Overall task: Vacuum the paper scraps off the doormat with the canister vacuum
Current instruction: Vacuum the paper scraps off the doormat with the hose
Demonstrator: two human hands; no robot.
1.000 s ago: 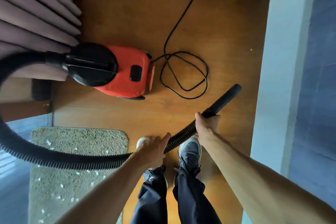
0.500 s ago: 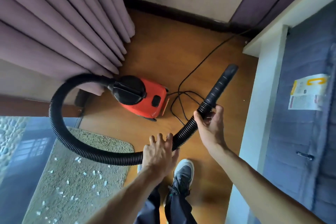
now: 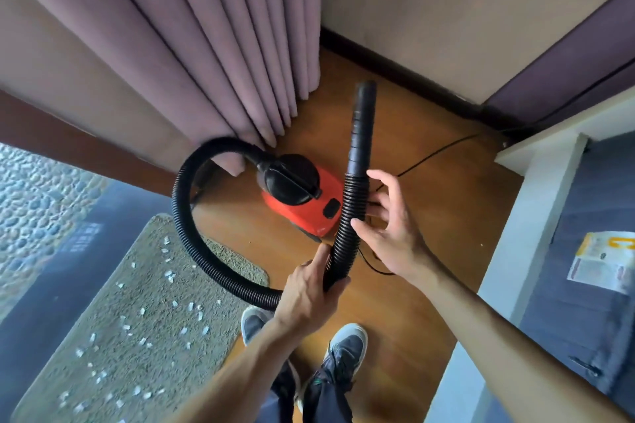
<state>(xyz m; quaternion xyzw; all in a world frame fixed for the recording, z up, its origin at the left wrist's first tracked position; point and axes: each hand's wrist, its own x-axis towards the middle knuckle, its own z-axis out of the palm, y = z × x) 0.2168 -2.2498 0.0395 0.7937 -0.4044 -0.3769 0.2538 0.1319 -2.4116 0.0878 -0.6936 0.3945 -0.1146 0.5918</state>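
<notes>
Above the wooden floor, left hand (image 3: pixel 311 288) clamped on the ribbed hose (image 3: pixel 347 216), right hand (image 3: pixel 388 227) open beside it. Floppy, light; best gripped near the rigid nozzle (image 3: pixel 360 127). Beside the feet, scrap-strewn doormat (image 3: pixel 144 312) unvacuumed.

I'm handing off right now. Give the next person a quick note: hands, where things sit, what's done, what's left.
Left hand: gripping the ribbed hose low down.
Right hand: open, fingers spread beside the hose just below the nozzle tube, not gripping.
Red canister vacuum: on the wood floor by the curtain; nozzle points up and away from the mat.
Doormat: lower left, paper scraps scattered across it.
Done: hose picked up.
Left: regrip, aim nozzle down, vacuum all scraps.
</notes>
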